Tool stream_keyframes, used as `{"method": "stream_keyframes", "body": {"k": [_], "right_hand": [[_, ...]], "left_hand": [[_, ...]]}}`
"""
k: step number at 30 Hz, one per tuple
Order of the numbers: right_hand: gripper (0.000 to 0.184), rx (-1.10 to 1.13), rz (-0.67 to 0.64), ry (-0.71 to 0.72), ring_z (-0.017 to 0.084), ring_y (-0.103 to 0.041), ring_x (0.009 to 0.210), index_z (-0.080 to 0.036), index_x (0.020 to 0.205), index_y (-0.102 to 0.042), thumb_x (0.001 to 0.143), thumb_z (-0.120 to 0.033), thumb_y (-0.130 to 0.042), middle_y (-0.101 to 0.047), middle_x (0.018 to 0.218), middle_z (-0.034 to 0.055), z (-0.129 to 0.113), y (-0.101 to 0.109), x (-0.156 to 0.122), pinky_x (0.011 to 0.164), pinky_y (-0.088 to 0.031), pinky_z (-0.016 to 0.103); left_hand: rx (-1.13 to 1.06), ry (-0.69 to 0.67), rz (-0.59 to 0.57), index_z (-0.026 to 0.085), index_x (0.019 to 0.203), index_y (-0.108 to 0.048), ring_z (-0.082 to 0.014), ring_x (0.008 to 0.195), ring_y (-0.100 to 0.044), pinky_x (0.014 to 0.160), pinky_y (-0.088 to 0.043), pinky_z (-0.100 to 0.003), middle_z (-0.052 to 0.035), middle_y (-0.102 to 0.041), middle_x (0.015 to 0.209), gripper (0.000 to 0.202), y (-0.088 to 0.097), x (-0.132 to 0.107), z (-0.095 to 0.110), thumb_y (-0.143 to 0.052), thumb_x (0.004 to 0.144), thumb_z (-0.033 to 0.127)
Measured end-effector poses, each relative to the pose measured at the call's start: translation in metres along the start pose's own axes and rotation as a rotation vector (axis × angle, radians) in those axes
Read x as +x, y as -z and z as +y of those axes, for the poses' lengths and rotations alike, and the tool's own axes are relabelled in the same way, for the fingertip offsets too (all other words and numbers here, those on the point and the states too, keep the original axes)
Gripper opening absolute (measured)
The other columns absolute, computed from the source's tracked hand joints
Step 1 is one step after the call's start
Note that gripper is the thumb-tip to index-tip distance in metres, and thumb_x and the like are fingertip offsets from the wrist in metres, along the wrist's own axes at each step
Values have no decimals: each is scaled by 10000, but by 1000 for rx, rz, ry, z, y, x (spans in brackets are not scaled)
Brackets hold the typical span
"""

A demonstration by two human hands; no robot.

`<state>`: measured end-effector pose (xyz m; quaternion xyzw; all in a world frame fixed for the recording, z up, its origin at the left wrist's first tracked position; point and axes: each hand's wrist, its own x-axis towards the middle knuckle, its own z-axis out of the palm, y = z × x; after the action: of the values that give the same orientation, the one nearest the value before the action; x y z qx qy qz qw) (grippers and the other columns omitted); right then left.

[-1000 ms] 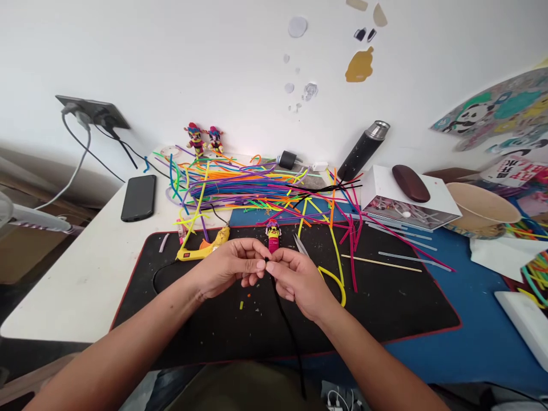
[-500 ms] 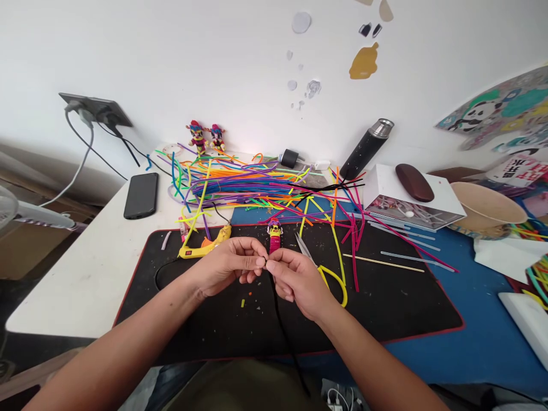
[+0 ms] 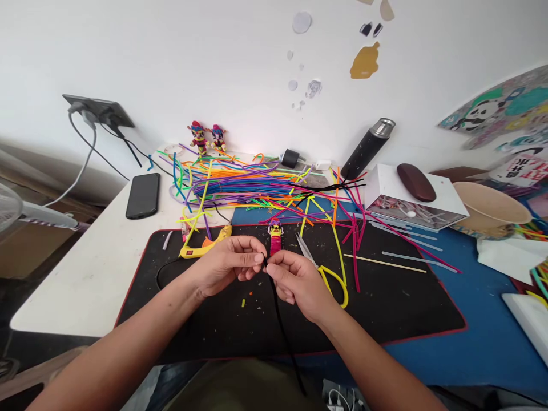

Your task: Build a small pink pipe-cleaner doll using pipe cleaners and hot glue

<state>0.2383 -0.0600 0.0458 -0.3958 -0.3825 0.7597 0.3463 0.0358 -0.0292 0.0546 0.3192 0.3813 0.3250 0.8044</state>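
My left hand [image 3: 226, 264] and my right hand [image 3: 297, 281] meet fingertip to fingertip over the black mat [image 3: 398, 302]. Both pinch the top end of a thin black pipe cleaner [image 3: 283, 331], which hangs down from my fingers toward my lap. Just behind my fingers a small pink and yellow figure [image 3: 275, 236] lies on the mat. Scissors with yellow handles [image 3: 329, 277] lie right beside my right hand, and a yellow glue gun [image 3: 204, 244] rests left of my left hand.
A big heap of coloured pipe cleaners [image 3: 257, 185] covers the back of the desk. A phone [image 3: 143, 195] lies at the left, a black flask [image 3: 367, 148] and a white box [image 3: 411, 197] stand at the right. Two small figures [image 3: 208, 137] stand by the wall.
My fingertips have shifted slightly on the black pipe cleaner's end; both hands stay in the same place. The view has drifted a little to the left.
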Motion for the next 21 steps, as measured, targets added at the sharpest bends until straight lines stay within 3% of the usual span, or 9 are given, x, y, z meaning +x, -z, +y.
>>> {"method": "stream_keyframes", "body": {"k": [8,14,21], "right_hand": [[353,24,-7,26,53,-310,400,-186,901,-667,854,-496,-828,-421,486,-123,-2,1,0,403,-248,199],[350,16,-16,28,41,-307,375,-190,897,-651,849,-484,-836,-425,493,-127,-2,0,1,390,-232,198],[367,72,62,54,16,-274,375,-189,827,-606,799,-460,-852,-457,547,-121,-5,-2,7,371,-215,184]], "left_hand": [[114,-18,37,141,797,-749,-99,585,-535,481,-306,-190,-8,-640,645,387,-2,-1,-1,-997,650,400],[137,-49,58,145,764,-757,-81,593,-459,497,-318,-197,1,-605,695,388,-5,-1,-3,-1004,635,415],[131,-101,71,155,822,-749,-72,562,-463,490,-314,-191,25,-579,677,409,-12,4,-4,-991,672,448]]}}
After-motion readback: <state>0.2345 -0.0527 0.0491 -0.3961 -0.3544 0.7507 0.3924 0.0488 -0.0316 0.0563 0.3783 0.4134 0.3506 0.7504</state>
